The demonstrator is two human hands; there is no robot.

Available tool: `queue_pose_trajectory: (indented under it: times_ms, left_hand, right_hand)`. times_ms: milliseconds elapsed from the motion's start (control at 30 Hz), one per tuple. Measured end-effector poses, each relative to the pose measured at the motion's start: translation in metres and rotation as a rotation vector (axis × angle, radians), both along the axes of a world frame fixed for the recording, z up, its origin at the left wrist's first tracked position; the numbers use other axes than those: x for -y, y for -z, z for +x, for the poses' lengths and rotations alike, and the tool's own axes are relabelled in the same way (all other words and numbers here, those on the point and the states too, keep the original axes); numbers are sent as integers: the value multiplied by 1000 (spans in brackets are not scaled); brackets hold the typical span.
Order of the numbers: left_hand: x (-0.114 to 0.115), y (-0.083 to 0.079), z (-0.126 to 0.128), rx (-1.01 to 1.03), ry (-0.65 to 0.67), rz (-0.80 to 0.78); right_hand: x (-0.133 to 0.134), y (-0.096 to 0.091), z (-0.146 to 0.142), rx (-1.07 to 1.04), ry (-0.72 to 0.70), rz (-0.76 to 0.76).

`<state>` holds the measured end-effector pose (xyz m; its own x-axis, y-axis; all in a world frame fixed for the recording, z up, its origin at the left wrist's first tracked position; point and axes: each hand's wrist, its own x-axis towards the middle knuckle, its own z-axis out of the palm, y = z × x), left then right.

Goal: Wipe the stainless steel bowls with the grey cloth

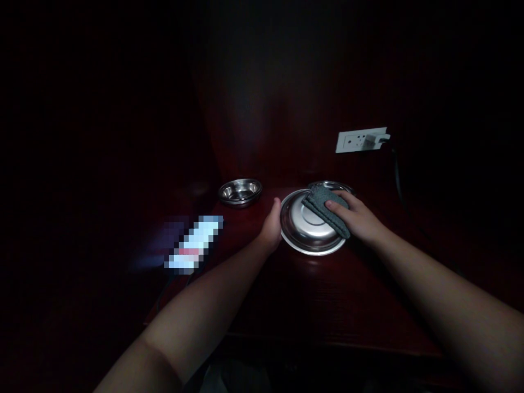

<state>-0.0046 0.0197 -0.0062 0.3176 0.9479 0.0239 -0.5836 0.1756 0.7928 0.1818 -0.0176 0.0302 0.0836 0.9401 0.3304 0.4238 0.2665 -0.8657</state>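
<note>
A round, shallow metal bowl point(313, 226) is tilted over the table, its underside facing me. My left hand point(272, 226) grips the bowl's left rim, thumb up along the edge and the other fingers hidden behind it. Pressed against the upper right of the bowl's underside is a folded grey-green cloth point(327, 207). My right hand point(355, 215) is closed on that cloth, with the thumb on top. Partly hidden behind the bowl and cloth, another metal bowl point(333, 186) rests on the table.
Several small metal bowls point(240, 192), seemingly stacked, stand at the back left. A lit, pixelated screen point(194, 244) lies nearer on the left, with a cable below. On the back wall a white socket point(362, 140) holds a plug, its cord hanging down. The dark red table point(311, 305) has its front edge below.
</note>
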Motion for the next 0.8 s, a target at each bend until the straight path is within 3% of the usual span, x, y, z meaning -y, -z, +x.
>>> queue_pose_trajectory:
  times_ms: [133,333,500,667,800]
  left_hand:
    - [-1,1,-1,-7,21,-2]
    - [-4,5,-1,-133,-122,39]
    - [1,0,1,-13,-43,28]
    - [9,-6,-1,-119,-103,42]
    - [7,-4,-1,-82,-65,40]
  right_hand:
    - [-1,0,1,15,14,-11]
    - [-1,1,1,33,9,-8]
    - [0,-1,0,24,-4,9]
    - [1,-1,-1,-11,2,-26]
    - [0,0,0,12,1,-14]
